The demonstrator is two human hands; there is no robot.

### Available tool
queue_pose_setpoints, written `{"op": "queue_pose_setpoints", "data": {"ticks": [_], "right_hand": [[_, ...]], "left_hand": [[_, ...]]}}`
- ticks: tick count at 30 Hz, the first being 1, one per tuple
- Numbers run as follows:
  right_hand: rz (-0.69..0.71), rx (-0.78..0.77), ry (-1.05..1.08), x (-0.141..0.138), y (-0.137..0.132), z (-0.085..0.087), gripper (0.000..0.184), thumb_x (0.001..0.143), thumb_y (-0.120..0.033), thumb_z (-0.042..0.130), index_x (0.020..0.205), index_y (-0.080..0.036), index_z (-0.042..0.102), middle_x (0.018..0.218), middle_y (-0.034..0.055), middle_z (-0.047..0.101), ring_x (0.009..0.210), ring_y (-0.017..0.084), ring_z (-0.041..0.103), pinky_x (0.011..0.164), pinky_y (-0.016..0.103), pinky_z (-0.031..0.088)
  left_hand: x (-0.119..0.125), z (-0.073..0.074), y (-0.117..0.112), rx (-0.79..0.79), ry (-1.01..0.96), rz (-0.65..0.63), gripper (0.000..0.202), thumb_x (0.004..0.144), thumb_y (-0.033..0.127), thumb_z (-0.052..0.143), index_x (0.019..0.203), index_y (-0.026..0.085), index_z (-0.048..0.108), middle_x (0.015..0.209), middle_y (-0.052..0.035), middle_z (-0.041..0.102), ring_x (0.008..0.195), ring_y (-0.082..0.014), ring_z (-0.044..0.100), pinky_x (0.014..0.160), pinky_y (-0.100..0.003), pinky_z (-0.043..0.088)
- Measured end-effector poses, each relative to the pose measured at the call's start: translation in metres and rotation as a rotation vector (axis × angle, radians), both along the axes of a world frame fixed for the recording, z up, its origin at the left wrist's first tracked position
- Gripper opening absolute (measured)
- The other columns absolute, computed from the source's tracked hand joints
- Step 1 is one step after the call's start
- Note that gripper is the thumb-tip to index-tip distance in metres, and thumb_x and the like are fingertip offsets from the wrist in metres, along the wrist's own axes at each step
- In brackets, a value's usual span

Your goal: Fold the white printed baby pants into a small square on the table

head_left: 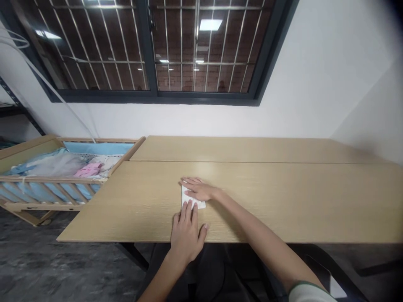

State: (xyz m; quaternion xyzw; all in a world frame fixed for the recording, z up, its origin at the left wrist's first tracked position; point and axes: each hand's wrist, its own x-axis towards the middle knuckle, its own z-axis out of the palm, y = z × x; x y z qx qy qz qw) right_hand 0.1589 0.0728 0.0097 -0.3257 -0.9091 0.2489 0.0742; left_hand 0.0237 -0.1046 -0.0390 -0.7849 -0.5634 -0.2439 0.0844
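Observation:
A small white paper tissue (pixel 197 204) lies flat on the light wooden table (pixel 267 193), near its front edge. My right hand (pixel 200 190) rests flat over the tissue's upper part, fingers stretched toward the left. Below it, my left hand (pixel 185 233) lies palm down with fingers extended, its fingertips on the lower edge of the tissue and its thumb apart on the wood. Part of the tissue is hidden beneath both hands.
Left of the table stands a wooden crib (pixel 63 180) with blue lining and pink and white cloths. A barred window (pixel 151 98) is in the wall behind. A seam crosses the tabletop, and a dark chair (pixel 327 264) shows at the lower right.

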Motion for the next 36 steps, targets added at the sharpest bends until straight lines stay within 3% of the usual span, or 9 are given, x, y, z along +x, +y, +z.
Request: {"op": "queue_pose_setpoints", "data": {"ticks": [16, 25, 36], "right_hand": [[-0.031, 0.009, 0.077, 0.006, 0.009, -0.008, 0.070, 0.098, -0.069, 0.042, 0.158, -0.035, 0.036, 0.167, -0.0003, 0.026, 0.156, 0.028, 0.019, 0.127, 0.047, 0.010], [-0.119, 0.026, 0.092, 0.018, 0.022, -0.021, 0.082, 0.098, -0.075, 0.023, 0.158, -0.021, 0.038, 0.165, 0.0067, 0.031, 0.154, 0.026, 0.024, 0.128, 0.042, 0.015], [-0.140, 0.030, 0.130, 0.018, 0.017, -0.022, 0.079, 0.100, -0.072, 0.023, 0.154, -0.019, 0.045, 0.161, 0.0091, 0.039, 0.152, 0.028, 0.030, 0.127, 0.046, 0.019]], "left_hand": [[0.001, 0.005, -0.002, -0.006, 0.016, 0.007, 0.060, 0.102, 0.042, 0.040, 0.153, 0.010, 0.038, 0.157, -0.0197, 0.042, 0.147, -0.0331, 0.036, 0.106, -0.048, 0.041], [0.001, 0.003, -0.002, 0.006, 0.019, 0.007, 0.060, 0.102, 0.043, 0.039, 0.153, 0.010, 0.039, 0.158, -0.0194, 0.042, 0.146, -0.0327, 0.037, 0.105, -0.047, 0.041], [-0.001, 0.003, 0.001, -0.029, 0.022, -0.002, 0.059, 0.102, 0.041, 0.040, 0.152, 0.010, 0.039, 0.158, -0.0186, 0.042, 0.147, -0.0318, 0.035, 0.105, -0.048, 0.040]]}}
